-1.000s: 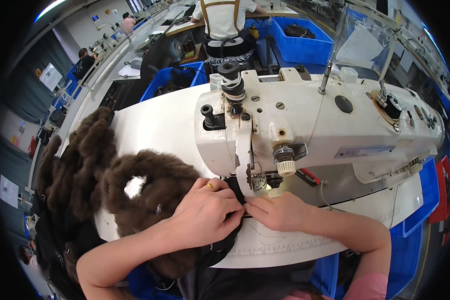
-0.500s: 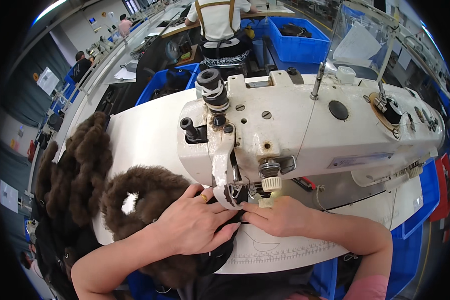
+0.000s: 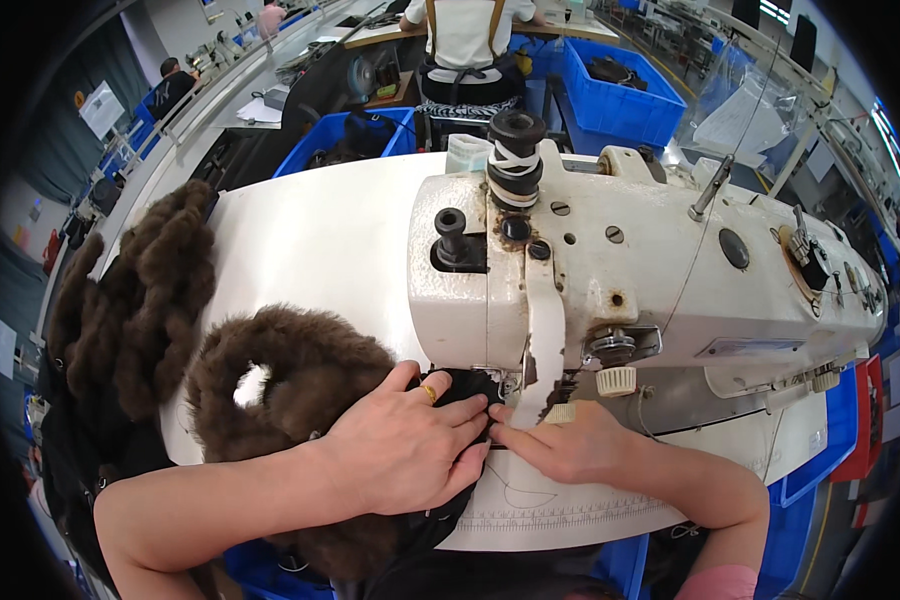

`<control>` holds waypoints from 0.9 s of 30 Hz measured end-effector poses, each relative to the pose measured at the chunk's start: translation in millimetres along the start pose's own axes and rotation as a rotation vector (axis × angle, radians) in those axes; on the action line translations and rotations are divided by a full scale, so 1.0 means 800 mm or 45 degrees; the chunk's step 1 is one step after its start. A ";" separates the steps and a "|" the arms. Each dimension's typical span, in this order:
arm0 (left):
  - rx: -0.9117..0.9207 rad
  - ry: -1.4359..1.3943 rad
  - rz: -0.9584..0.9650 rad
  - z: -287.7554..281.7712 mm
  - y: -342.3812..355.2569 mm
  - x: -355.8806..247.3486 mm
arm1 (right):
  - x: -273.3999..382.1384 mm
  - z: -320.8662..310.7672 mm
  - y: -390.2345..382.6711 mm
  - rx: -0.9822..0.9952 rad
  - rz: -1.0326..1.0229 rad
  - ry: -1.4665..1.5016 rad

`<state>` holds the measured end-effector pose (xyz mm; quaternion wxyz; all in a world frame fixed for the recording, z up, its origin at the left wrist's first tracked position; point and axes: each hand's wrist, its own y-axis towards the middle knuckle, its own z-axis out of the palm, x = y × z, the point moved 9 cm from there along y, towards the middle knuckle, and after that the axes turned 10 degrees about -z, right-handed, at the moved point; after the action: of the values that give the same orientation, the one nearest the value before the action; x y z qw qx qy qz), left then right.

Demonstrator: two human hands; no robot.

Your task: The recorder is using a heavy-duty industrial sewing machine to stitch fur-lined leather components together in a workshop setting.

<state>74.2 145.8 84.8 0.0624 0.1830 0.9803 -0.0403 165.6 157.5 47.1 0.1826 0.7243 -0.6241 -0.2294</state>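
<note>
Black fabric [image 3: 473,388] joined to a fluffy brown fur piece [image 3: 305,375] lies at the needle area of a white sewing machine [image 3: 590,270]. My left hand [image 3: 400,440], with a ring on one finger, rests flat on the black fabric, fingers stretched toward the needle and thumb apart. From the other side my right hand [image 3: 560,440] pinches the fabric's edge with index finger and thumb, close to my left fingertips. A white lever [image 3: 544,350] partly covers the needle area, so the stitching spot is hidden. The fur piece has a hole through which the white table shows.
More brown fur strips [image 3: 155,300] hang over the table's left edge. A ruler scale [image 3: 570,515] runs along the front edge. Blue bins stand beyond the table [image 3: 305,235] and at the right. A person [image 3: 470,45] sits ahead, back turned.
The view has shifted, so the machine sits farther right and lower in the picture. Both hands stay at the fabric beside the needle area, with more black fabric showing by my left fingers.
</note>
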 end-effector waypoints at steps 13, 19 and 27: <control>0.271 -0.139 -0.174 0.012 0.023 0.028 | -0.025 0.050 -0.014 0.084 0.170 0.093; 0.341 -0.209 -0.366 0.018 0.022 0.047 | -0.033 0.015 -0.004 0.004 0.228 0.208; 0.251 -0.493 -0.449 0.006 0.029 0.056 | -0.026 0.009 -0.006 -0.060 0.334 0.285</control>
<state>41.8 182.8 72.3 0.2224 0.0037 0.9582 -0.1800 162.9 179.2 41.0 0.2962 0.6532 -0.6834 -0.1363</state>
